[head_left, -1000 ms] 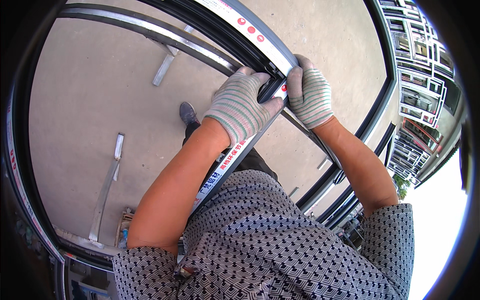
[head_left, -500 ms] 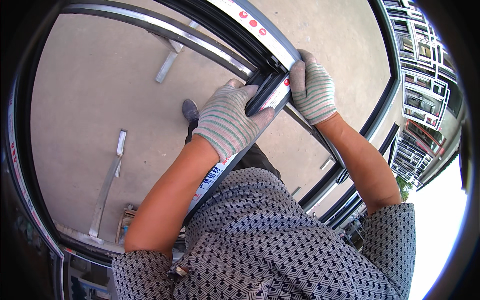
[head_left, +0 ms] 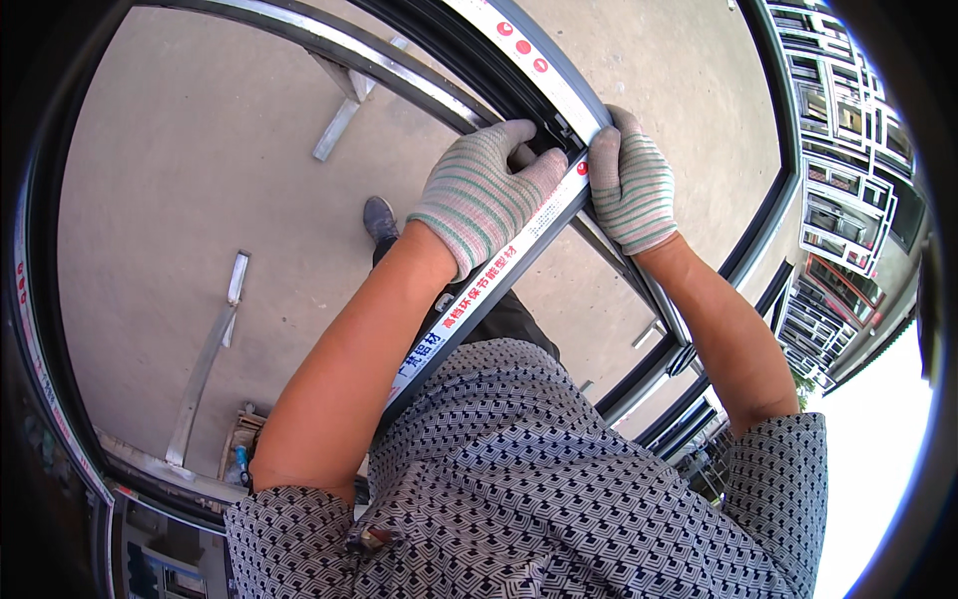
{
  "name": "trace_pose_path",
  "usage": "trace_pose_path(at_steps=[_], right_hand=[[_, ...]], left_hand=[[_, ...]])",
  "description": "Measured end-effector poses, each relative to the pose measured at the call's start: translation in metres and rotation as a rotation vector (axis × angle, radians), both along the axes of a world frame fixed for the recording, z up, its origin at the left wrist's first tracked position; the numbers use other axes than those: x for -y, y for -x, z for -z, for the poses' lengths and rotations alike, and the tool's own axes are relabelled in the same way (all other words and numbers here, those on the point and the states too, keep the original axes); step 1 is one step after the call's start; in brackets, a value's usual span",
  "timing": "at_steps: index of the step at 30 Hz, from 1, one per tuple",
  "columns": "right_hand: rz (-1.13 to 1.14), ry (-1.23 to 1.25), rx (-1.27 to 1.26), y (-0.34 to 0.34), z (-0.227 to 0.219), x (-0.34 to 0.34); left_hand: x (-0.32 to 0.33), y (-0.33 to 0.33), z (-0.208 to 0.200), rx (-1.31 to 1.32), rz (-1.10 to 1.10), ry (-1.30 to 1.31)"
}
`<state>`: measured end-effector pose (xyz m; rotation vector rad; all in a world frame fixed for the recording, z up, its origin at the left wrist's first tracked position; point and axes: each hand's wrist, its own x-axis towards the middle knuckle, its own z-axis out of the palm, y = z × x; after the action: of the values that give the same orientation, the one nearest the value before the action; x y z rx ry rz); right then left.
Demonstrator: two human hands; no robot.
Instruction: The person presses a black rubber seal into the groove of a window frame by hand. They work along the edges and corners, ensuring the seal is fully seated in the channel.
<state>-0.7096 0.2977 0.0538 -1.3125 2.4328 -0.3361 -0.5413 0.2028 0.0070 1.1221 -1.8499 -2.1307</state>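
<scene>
Below me spreads the pale grey concrete floor (head_left: 180,200), the widest thing in view. Across it, rising from my waist toward the upper right, runs the long dark aluminium window-frame profile with a white printed protective strip (head_left: 479,290) along its face; it meets a second dark bar at a corner joint just under my gloves. Off to the right stands a stack of dark finished window frames (head_left: 848,200), leaning together near the edge of the view. My patterned grey short-sleeved shirt (head_left: 529,479) fills the lower middle.

On the floor to the left lies a loose silver metal offcut bar (head_left: 210,359), well apart from the profile, and a shorter silver piece (head_left: 339,120) lies farther up.

My left hand (head_left: 484,195), in a knitted glove with green and pink stripes, lies over the profile at the corner, fingers curled down around the dark edge and gripping it. My right hand (head_left: 631,185), in the same kind of glove, clasps the profile just beside it from the other side, fingers together and wrapped over the top, thumb against the white strip. The two gloves are nearly touching.

Beneath the left hand, on the floor, shows the toe of my dark grey shoe (head_left: 379,215).
</scene>
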Motion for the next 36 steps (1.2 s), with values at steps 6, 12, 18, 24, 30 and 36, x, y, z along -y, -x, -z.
trace_pose_path(at_steps=[6, 12, 18, 24, 30, 36], right_hand=[[-0.018, 0.003, 0.015, -0.001, -0.001, -0.001], [-0.01, 0.017, 0.026, -0.007, -0.005, 0.001], [-0.067, 0.024, -0.015, -0.007, -0.005, 0.0], [-0.057, 0.058, 0.003, -0.01, 0.0, -0.003], [-0.061, 0.067, -0.007, -0.011, -0.003, -0.001], [-0.077, 0.042, 0.002, -0.015, -0.007, 0.001]], left_hand=[[0.015, 0.005, -0.006, 0.027, 0.028, -0.057], [0.023, 0.005, -0.005, 0.044, 0.048, -0.108], [0.034, 0.002, -0.01, 0.069, 0.114, -0.114], [0.039, -0.005, -0.014, 0.004, 0.024, -0.317], [0.042, -0.007, -0.014, -0.064, -0.053, -0.547], [0.03, -0.009, -0.003, -0.222, -0.183, -0.657]])
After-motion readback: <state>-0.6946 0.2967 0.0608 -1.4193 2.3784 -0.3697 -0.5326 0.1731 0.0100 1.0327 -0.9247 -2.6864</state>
